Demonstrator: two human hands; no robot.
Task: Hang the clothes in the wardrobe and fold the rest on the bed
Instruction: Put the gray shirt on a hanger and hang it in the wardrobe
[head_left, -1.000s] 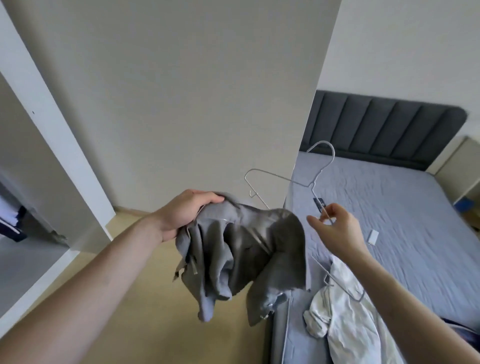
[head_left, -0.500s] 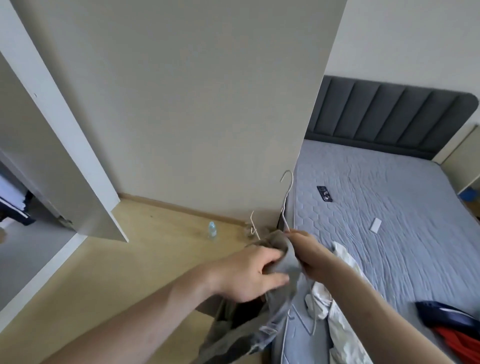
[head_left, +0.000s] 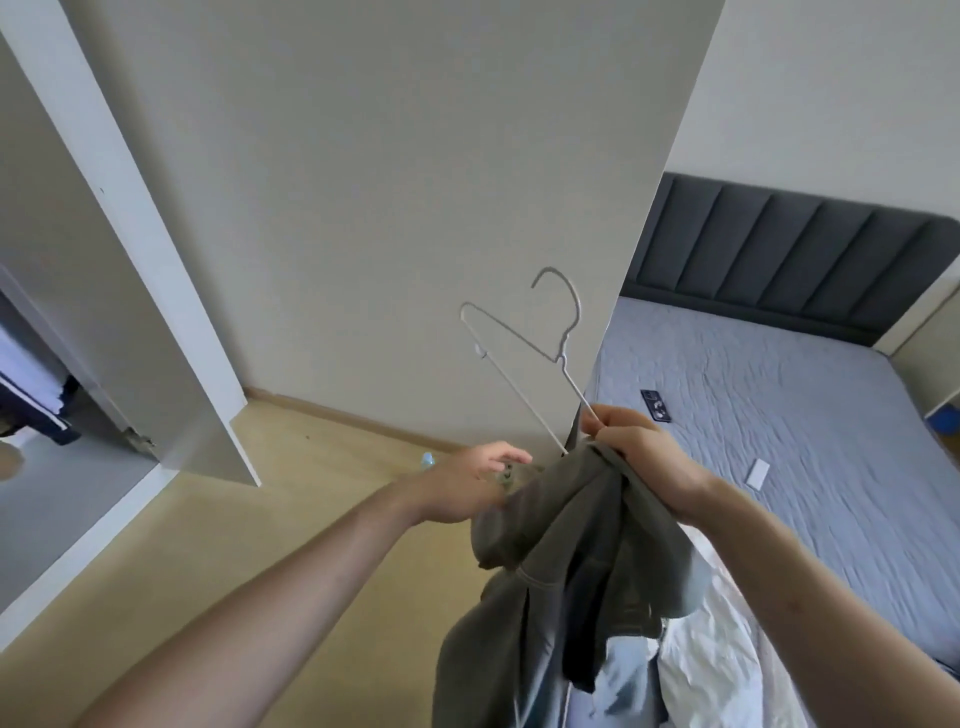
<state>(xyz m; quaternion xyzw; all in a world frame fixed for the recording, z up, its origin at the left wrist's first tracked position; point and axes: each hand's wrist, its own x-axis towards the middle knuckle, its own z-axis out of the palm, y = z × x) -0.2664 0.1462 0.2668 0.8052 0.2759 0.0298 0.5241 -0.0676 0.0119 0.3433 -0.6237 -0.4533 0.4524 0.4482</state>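
A grey garment (head_left: 571, 577) hangs in front of me, bunched at its top. My right hand (head_left: 644, 457) grips that bunched top together with the lower wire of a thin white hanger (head_left: 524, 348), whose hook points up and left. My left hand (head_left: 470, 486) is at the garment's left edge with curled fingers; whether it holds the cloth is hidden. The open wardrobe (head_left: 31, 395) is at the far left, with dark and white clothes inside. The bed (head_left: 779, 415) with a blue-grey sheet lies to the right.
A white garment (head_left: 711, 670) lies on the bed's near corner. A dark phone (head_left: 655, 404) and a small white card (head_left: 757, 474) lie on the sheet. The white wardrobe door (head_left: 156, 291) stands open. A small bottle (head_left: 427, 459) sits on the wooden floor by the wall.
The hanger has risen and turned so its whole hook and left shoulder show above my right hand. The garment now hangs lower from my right hand; my left hand slid to its left edge.
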